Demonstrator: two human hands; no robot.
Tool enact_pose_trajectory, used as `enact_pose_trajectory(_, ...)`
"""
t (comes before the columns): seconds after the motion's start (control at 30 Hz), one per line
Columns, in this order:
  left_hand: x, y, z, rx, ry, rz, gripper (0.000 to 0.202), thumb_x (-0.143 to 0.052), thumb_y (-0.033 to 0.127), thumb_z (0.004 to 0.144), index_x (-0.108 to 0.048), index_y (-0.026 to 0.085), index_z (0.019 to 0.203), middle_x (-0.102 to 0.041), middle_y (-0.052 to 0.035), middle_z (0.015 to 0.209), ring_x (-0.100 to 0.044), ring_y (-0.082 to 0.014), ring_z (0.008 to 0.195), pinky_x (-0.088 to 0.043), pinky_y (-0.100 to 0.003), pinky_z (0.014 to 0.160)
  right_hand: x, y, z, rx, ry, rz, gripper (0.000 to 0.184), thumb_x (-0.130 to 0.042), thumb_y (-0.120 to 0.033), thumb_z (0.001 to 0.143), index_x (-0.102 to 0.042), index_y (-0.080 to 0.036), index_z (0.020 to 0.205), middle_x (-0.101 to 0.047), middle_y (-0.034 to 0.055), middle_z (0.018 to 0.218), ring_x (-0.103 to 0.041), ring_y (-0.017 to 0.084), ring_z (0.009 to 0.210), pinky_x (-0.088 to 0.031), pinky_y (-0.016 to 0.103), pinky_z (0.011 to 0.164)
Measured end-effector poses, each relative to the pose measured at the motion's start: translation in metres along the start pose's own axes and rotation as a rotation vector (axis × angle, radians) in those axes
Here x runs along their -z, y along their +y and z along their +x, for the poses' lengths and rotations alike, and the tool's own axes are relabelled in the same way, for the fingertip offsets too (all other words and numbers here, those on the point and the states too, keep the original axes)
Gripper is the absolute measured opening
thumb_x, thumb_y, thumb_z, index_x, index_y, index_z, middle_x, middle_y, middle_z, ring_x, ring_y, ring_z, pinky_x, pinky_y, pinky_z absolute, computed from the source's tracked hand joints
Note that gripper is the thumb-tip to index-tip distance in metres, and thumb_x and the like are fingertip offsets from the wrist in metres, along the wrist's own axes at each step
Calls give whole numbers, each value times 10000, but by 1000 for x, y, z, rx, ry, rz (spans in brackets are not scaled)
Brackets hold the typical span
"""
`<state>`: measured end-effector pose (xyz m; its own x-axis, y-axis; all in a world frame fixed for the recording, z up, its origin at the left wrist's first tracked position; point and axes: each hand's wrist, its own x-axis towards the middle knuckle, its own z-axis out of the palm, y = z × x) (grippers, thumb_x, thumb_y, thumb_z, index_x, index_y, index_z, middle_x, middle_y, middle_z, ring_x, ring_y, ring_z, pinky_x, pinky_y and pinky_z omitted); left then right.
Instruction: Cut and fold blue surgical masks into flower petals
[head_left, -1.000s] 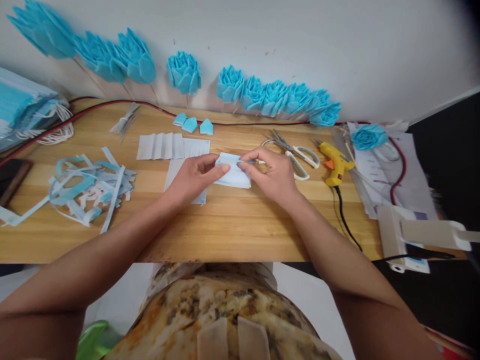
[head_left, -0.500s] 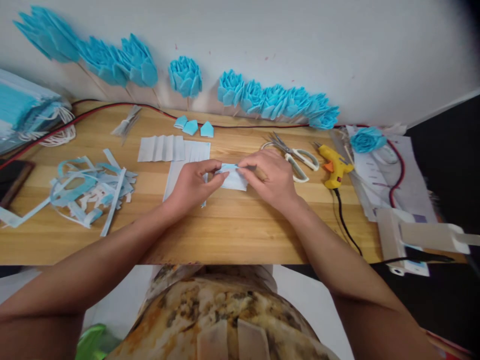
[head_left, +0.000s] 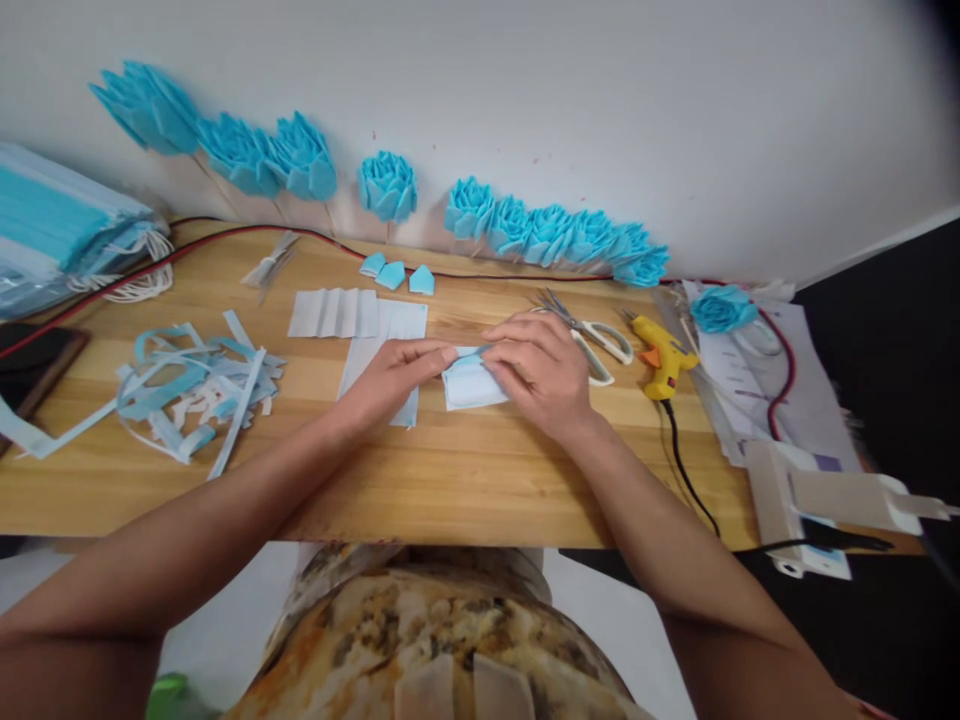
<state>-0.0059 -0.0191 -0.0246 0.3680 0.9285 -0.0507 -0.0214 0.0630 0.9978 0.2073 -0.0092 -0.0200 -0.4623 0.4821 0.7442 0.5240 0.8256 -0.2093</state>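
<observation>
Between my hands is a small light-blue piece of mask fabric (head_left: 474,388) with a folded bluer upper edge. My left hand (head_left: 399,376) pinches its upper left edge with thumb and fingertips. My right hand (head_left: 545,372) is closed over its right side, fingers bent and thumb below the fold. Beside my left hand, partly under it, lies a larger pale fabric sheet (head_left: 403,322), and a pleated pale piece (head_left: 334,313) overlaps its upper left. Three small blue petals (head_left: 391,275) lie behind these.
White-handled scissors (head_left: 600,350) lie just beyond my right hand, then a yellow glue gun (head_left: 662,355) with a cord. Blue fabric roses (head_left: 551,235) line the wall. At left are a pile of cut strips (head_left: 191,390), stacked masks (head_left: 60,230) and a phone (head_left: 37,365). A power strip (head_left: 780,500) sits at right.
The view has tilted up slightly. My right hand has shifted its fingers further over the fabric piece, and more of the piece shows below my hands. Its upper edge remains folded.
</observation>
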Motion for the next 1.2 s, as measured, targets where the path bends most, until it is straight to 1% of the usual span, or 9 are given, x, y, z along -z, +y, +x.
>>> enact_pose_trajectory(0.13, -1, 8, 0, -26, 49, 137, 312, -595, 423, 866, -624, 183, 669, -527, 27, 622, -460, -129, 622, -389, -266, 641, 0, -2, 0, -86, -77, 48, 94, -587, -223, 938, -673, -259, 925, -769, 41, 1059, -692, 229, 990, -510, 439, 883)
enact_pose_trajectory(0.3, -2, 13, -2, -94, 62, 259, 396, -507, 464, 914, -541, 188, 632, -478, 21, 603, -447, -132, 608, -376, -268, 602, -2, -3, -1, -170, -134, 51, 108, -574, -241, 943, -677, -245, 909, -769, 43, 901, -689, 217, 820, -485, 400, 779)
enact_pose_trajectory(0.43, -1, 5, 1, -156, 29, 345, 271, -632, 438, 848, -624, 176, 781, -609, 7, 726, -544, -143, 690, -430, -262, 649, -4, -4, -2, -210, -122, 54, 145, -569, -263, 954, -691, -234, 1028, -760, 50, 905, -674, 213, 822, -484, 379, 773)
enact_pose_trajectory(0.57, -1, -6, 3, -230, 113, 568, 162, -613, 302, 860, -682, 178, 936, -712, -12, 824, -628, -162, 748, -460, -273, 701, -6, -4, -2, -241, -175, 132, 239, -594, -246, 941, -658, -213, 1169, -745, 48, 920, -666, 201, 842, -487, 352, 795)
enact_pose_trajectory(0.63, -2, -8, 1, -280, 174, 729, 186, -600, 269, 871, -697, 189, 1009, -745, -34, 902, -659, -187, 807, -471, -296, 744, -6, -4, -3, -273, -243, 149, 234, -617, -233, 913, -659, -206, 1142, -731, 45, 909, -652, 198, 837, -480, 346, 797)
enact_pose_trajectory(0.73, -3, -7, -2, -380, 238, 871, 221, -595, 240, 878, -700, 203, 1069, -757, -63, 1010, -680, -226, 928, -487, -339, 835, -8, -3, -2, -374, -299, 191, 90, -630, -229, 871, -668, -204, 949, -697, 32, 847, -621, 186, 802, -465, 329, 772)
enact_pose_trajectory(0.87, -1, -7, 1, -365, 218, 798, 361, -642, 229, 851, -644, 213, 1212, -737, -63, 1120, -678, -218, 996, -499, -330, 865, -14, -1, -4, -577, -305, 308, 39, -637, -243, 832, -633, -206, 847, -643, -6, 762, -564, 150, 710, -428, 283, 682)
enact_pose_trajectory(1.03, 1, -11, 7, -199, 126, 693, 596, -734, 267, 767, -561, 204, 1334, -728, -56, 1085, -647, -160, 772, -499, -281, 712, -22, 3, -8, -670, -394, 293, 86, -653, -264, 788, -601, -202, 817, -577, -34, 678, -494, 131, 620, -351, 268, 603)
enact_pose_trajectory(1.2, 0, -12, 7, -270, 137, 706, 553, -704, 257, 777, -582, 214, 1315, -703, -78, 1186, -658, -222, 1021, -502, -335, 879, -18, 3, -5, -693, -437, 295, 208, -668, -248, 773, -652, -209, 977, -638, -24, 749, -549, 142, 658, -383, 267, 623)
